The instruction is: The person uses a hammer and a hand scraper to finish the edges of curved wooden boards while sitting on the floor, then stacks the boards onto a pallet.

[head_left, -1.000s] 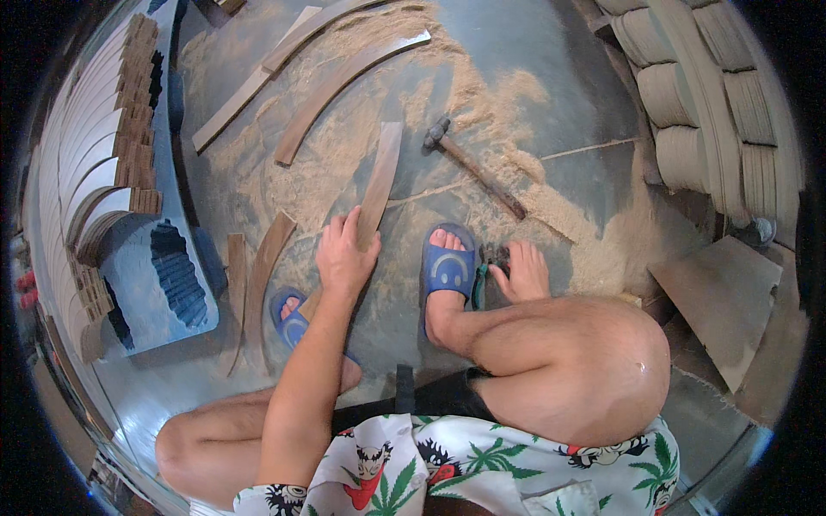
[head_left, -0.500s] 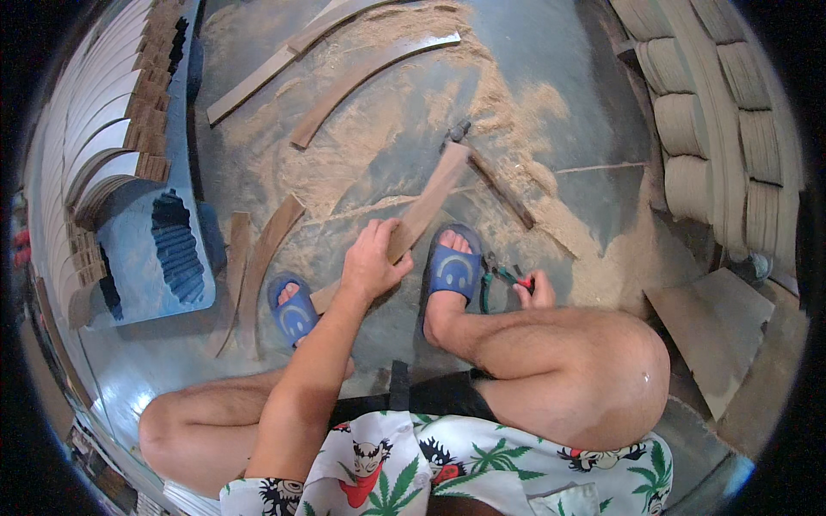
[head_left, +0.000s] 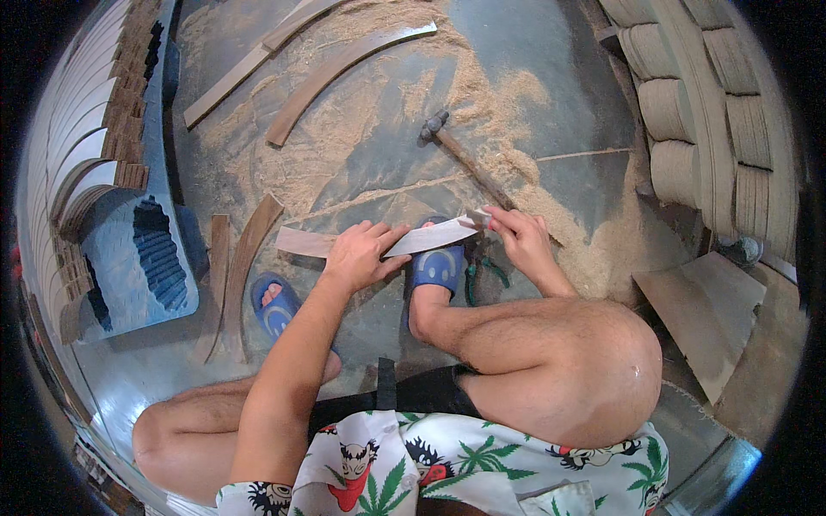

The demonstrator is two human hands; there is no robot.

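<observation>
My left hand (head_left: 363,254) grips a curved wooden strip (head_left: 303,242) near its middle, holding it crosswise over my right slipper (head_left: 437,267). The strip's right half shows a pale, bright face. At that end my right hand (head_left: 525,243) is closed on a small tool with a red part (head_left: 492,223); its dark end meets the strip, and its exact kind is unclear. Green-handled pliers (head_left: 471,284) lie beside the right slipper, partly hidden. Beyond the hands, a hammer (head_left: 469,160) with a wooden handle rests on the floor.
More curved strips (head_left: 331,79) lie on the sawdust-strewn floor (head_left: 361,155). Two strips (head_left: 245,267) lie by my left slipper (head_left: 275,305). A blue rack (head_left: 146,301) with stacked curved pieces stands left; stacked brown bundles (head_left: 667,107) and a flat board (head_left: 705,318) are right.
The wooden strip has swung from pointing away to lying crosswise. My right hand has lifted from beside the pliers to the strip's right end with the small red-marked tool.
</observation>
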